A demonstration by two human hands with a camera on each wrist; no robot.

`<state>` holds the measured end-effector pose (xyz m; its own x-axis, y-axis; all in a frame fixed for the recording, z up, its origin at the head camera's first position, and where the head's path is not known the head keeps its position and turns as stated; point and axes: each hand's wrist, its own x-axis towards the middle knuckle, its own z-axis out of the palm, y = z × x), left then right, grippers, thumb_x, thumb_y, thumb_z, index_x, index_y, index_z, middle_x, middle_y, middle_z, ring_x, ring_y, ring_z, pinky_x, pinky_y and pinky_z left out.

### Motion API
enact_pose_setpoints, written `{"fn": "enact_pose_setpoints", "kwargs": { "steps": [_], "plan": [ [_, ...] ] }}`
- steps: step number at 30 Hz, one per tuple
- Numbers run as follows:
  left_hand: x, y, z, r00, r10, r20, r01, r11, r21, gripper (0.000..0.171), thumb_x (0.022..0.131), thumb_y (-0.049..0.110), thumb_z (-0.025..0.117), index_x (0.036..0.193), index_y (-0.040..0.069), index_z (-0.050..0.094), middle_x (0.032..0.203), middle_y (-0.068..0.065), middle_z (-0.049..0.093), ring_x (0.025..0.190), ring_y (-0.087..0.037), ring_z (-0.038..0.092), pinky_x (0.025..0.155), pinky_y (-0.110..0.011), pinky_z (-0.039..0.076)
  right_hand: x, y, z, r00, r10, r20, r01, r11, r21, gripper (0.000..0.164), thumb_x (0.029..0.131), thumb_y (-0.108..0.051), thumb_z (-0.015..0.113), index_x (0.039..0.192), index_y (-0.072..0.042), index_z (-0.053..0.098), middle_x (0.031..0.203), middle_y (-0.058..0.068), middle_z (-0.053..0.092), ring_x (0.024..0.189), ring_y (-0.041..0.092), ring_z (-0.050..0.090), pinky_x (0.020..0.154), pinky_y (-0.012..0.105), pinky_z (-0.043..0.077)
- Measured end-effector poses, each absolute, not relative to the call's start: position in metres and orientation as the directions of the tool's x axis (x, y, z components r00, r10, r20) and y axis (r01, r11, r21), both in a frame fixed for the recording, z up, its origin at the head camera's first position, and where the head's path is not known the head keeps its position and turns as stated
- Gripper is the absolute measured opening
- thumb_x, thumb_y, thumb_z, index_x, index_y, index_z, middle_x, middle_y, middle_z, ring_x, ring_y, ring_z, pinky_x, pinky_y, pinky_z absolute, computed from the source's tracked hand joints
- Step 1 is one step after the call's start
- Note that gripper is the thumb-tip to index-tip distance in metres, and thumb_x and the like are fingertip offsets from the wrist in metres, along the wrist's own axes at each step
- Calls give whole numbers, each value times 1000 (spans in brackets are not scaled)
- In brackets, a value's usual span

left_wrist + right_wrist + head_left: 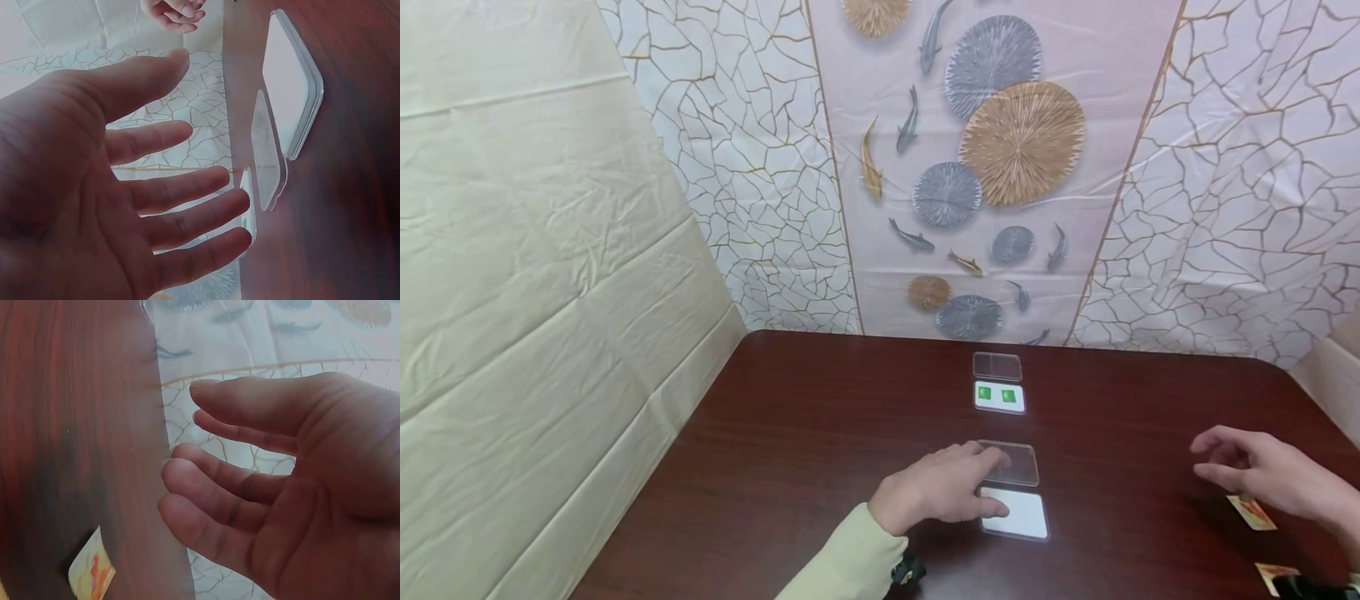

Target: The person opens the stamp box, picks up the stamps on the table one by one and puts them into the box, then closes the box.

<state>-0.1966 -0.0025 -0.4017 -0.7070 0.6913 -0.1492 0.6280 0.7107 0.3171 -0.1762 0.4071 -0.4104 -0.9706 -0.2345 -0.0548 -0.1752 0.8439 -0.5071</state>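
Soft light; hazy wrist views

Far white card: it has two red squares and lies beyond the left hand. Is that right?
The colour is wrong: the head view shows the far white card with two green squares. It does lie beyond the left hand.

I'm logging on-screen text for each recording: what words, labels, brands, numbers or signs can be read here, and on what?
None can be read in any view.
Far white card: green squares, no legible lettering.
Near white card: plain where visible.
Orange-patterned cards: any lettering too small or blurred.
Black item by the left sleeve: too small to read.
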Motion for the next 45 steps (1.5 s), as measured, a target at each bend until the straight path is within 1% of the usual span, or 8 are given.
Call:
{"fn": "enact_pose_setpoints", "kwargs": {
  "steps": [3, 7, 11, 13, 19, 28, 37, 45],
  "plan": [
    [-194, -2, -405, -709, 687, -157, 629, 718, 298, 54, 90, 50, 66, 138, 32, 50, 132, 9, 56, 119, -9, 55, 95, -30, 49, -174, 412, -413, -973, -209, -93, -137, 858, -495, 28, 96, -17, 62, 114, 4, 57, 80, 1, 62, 58, 4, 51, 51, 26, 45],
    [-190, -2, -410, -711, 687, -149, 642, 721, 259, 53, 89, 50, 67, 136, 31, 52, 126, 8, 59, 110, -8, 57, 89, -27, 50, -171, 418, -417, -979, -150, -137, -67, 874, -481, 31, 96, -19, 61, 116, 4, 57, 78, 2, 60, 55, 6, 49, 49, 28, 44],
    [-187, -1, -415, -724, 679, -121, 649, 730, 213, 52, 87, 49, 70, 133, 31, 54, 117, 8, 60, 99, -7, 56, 81, -23, 48, -171, 425, -420, -980, -103, -172, -9, 879, -476, 34, 97, -22, 60, 117, 4, 56, 77, 2, 59, 58, 6, 50, 52, 28, 48],
    [-185, -1, -417, -735, 668, -116, 644, 741, 192, 51, 86, 49, 70, 132, 31, 55, 116, 7, 60, 97, -8, 54, 80, -24, 47, -172, 429, -421, -978, -94, -185, 6, 877, -480, 35, 98, -24, 60, 118, 5, 55, 77, 3, 59, 60, 6, 51, 54, 28, 49],
    [-182, 0, -421, -769, 626, -127, 608, 779, 153, 50, 85, 51, 71, 129, 33, 56, 124, 6, 58, 105, -12, 52, 91, -33, 46, -173, 437, -423, -974, -63, -216, 51, 873, -485, 39, 97, -24, 61, 119, 7, 54, 71, 2, 57, 57, 9, 52, 52, 28, 48],
    [-182, 2, -430, -782, 604, -155, 592, 797, 119, 51, 83, 54, 71, 127, 32, 56, 130, 2, 55, 114, -17, 51, 95, -38, 46, -174, 446, -432, -970, -62, -236, 58, 882, -467, 32, 94, -20, 64, 114, 4, 57, 68, 1, 53, 53, 9, 48, 48, 26, 44],
    [-183, -2, -432, -789, 596, -151, 583, 803, 123, 53, 83, 54, 72, 128, 32, 55, 133, 1, 54, 116, -17, 49, 92, -36, 45, -175, 449, -441, -959, -43, -280, 88, 895, -437, 34, 89, -26, 71, 106, 0, 57, 70, -1, 54, 57, 11, 50, 49, 28, 46],
    [-185, -3, -433, -791, 594, -148, 582, 805, 118, 54, 82, 55, 72, 128, 32, 56, 132, 2, 55, 116, -16, 49, 92, -35, 45, -177, 448, -445, -923, -28, -384, 160, 880, -448, 31, 89, -28, 72, 99, -4, 55, 65, -2, 53, 55, 14, 49, 49, 29, 44]
  ]
}}
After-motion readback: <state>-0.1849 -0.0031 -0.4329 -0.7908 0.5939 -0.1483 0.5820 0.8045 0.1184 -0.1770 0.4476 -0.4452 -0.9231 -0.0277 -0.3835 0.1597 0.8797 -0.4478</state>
